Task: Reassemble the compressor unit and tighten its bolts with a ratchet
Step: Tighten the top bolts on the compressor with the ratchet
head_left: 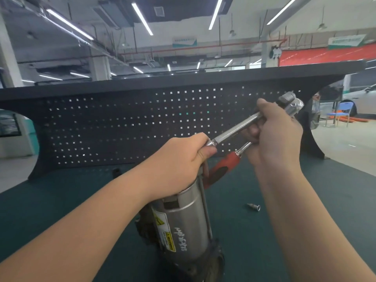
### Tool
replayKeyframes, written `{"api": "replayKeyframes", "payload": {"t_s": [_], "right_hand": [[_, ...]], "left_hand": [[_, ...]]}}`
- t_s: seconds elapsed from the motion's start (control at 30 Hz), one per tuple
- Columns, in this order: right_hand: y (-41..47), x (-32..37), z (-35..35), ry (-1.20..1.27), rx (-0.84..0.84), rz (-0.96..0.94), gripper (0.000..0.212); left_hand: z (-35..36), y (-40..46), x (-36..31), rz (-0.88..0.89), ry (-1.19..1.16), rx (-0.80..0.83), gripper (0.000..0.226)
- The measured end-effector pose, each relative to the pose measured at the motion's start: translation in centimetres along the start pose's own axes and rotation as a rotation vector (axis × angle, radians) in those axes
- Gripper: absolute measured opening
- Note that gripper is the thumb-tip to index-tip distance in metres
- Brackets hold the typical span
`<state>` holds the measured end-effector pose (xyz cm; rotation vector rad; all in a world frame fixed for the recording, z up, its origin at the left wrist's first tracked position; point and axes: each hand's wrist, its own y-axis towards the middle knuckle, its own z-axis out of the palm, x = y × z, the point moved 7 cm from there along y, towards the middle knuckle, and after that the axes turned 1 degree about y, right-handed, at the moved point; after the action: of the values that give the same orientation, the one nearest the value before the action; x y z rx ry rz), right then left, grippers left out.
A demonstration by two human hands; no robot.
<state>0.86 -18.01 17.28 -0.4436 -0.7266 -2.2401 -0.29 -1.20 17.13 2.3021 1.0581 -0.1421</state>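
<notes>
The silver compressor unit (183, 220) stands upright on the green bench mat, with yellow warning labels, white writing and a long bolt along its right side. My left hand (179, 161) lies over its top and pinches the socket (211, 142) at the lower end of a chrome extension bar (238, 129). The bar slants up to the right to the ratchet head (291, 102). My right hand (278, 135) grips the ratchet near its head. The ratchet's red handle (225, 165) points down-left behind the compressor's top. Whatever is under the socket is hidden by my left hand.
A loose small socket (254, 207) lies on the green mat (284, 200) to the right of the compressor. A black pegboard panel (122, 123) stands across the back of the bench. A blue chair (339, 112) and a white car are far off at the right.
</notes>
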Motion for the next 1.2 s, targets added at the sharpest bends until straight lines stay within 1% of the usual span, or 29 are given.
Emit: {"api": "replayKeyframes", "payload": {"t_s": [0.07,0.13,0.17,0.2,0.23,0.27,0.3,0.33,0.37,0.4,0.43,0.5,0.57,0.6,0.67,0.7,0.73,0.8,0.87,0.9,0.93,1.0,1.07,1.13,1.17,1.2], "right_hand": [[-0.4,0.5,0.6,-0.003,0.077,-0.043,0.028],[-0.3,0.4,0.8,-0.022,0.083,-0.055,0.028],[0.3,0.3,0.1,-0.02,0.015,-0.024,0.023],[1.2,0.4,-1.3,-0.02,-0.1,0.008,0.018],[2.4,0.7,-3.0,-0.042,-0.231,0.024,0.016],[3.8,1.6,-5.2,-0.089,-0.344,0.018,0.019],[5.4,2.7,-7.1,-0.16,-0.402,0.008,0.024],[7.0,3.7,-8.8,-0.267,-0.417,0.009,0.025],[8.7,4.4,-10.3,-0.405,-0.398,0.028,0.024],[10.1,4.3,-11.3,-0.564,-0.355,0.08,0.021],[11.0,3.3,-11.8,-0.717,-0.279,0.171,0.021],[10.6,-1.1,-11.9,-0.973,-0.066,0.437,0.023],[8.7,-6.4,-11.4,-1.294,0.165,0.636,0.022],[7.8,-8.8,-11.4,-1.485,0.28,0.698,0.021],[6.4,-13.0,-11.3,-1.83,0.524,0.744,0.024],[5.7,-14.9,-11.2,-1.937,0.643,0.766,0.027],[4.9,-16.5,-11.2,-1.989,0.715,0.802,0.027],[3.6,-18.8,-11.3,-2.048,0.787,0.837,0.028],[2.9,-20.1,-11.4,-2.092,0.82,0.751,0.036],[2.6,-20.3,-11.4,-2.097,0.811,0.699,0.038],[2.4,-20.2,-11.4,-2.076,0.757,0.681,0.039],[2.2,-20.1,-11.5,-2.047,0.719,0.63,0.039],[2.1,-19.5,-11.7,-1.978,0.669,0.648,0.042],[2.1,-18.3,-11.5,-1.896,0.613,0.693,0.054],[2.3,-17.4,-10.9,-1.83,0.604,0.668,0.062],[2.7,-16.0,-10.3,-1.713,0.514,0.648,0.067]], "left_hand": [[0.0,0.0,-0.1,0.005,0.002,0.005,0.03],[0.0,-0.2,0.0,0.005,-0.012,0.001,0.03],[0.0,-0.3,-0.1,0.007,-0.018,-0.001,0.03],[0.0,-0.4,-0.1,0.01,-0.024,-0.001,0.029],[-0.1,-0.6,-0.1,0.012,-0.035,0.002,0.028],[-0.2,-0.7,0.0,0.01,-0.054,0.003,0.027],[-0.4,-0.9,0.1,0.003,-0.074,0.001,0.026],[-0.6,-1.0,0.3,-0.005,-0.087,-0.001,0.026],[-0.7,-1.0,0.3,-0.009,-0.089,-0.002,0.025],[-0.6,-0.9,0.2,-0.01,-0.083,-0.001,0.025],[-0.5,-0.8,0.1,-0.008,-0.077,0.005,0.024],[-0.1,-0.5,-0.4,0.002,-0.077,0.024,0.021],[0.1,-0.4,-0.9,0.017,-0.104,0.036,0.018],[0.1,-0.4,-1.0,0.022,-0.127,0.035,0.016],[0.0,-0.4,-0.9,0.016,-0.161,0.028,0.011],[-0.1,-0.4,-0.7,0.003,-0.165,0.028,0.009],[0.0,-0.3,-0.5,-0.012,-0.165,0.031,0.007],[0.1,-0.2,0.0,-0.031,-0.178,0.036,0.005],[0.2,-0.1,0.2,-0.035,-0.219,0.032,0.005],[0.2,-0.1,0.3,-0.039,-0.249,0.026,0.005],[0.1,-0.1,0.3,-0.043,-0.284,0.017,0.006],[-0.2,-0.2,0.3,-0.05,-0.362,-0.001,0.011],[-0.3,-0.3,0.5,-0.074,-0.446,-0.013,0.016],[-0.3,-0.3,0.8,-0.105,-0.528,-0.022,0.019],[-0.2,-0.3,0.9,-0.118,-0.558,-0.023,0.02],[-0.1,-0.4,1.0,-0.127,-0.577,-0.02,0.02]]}}
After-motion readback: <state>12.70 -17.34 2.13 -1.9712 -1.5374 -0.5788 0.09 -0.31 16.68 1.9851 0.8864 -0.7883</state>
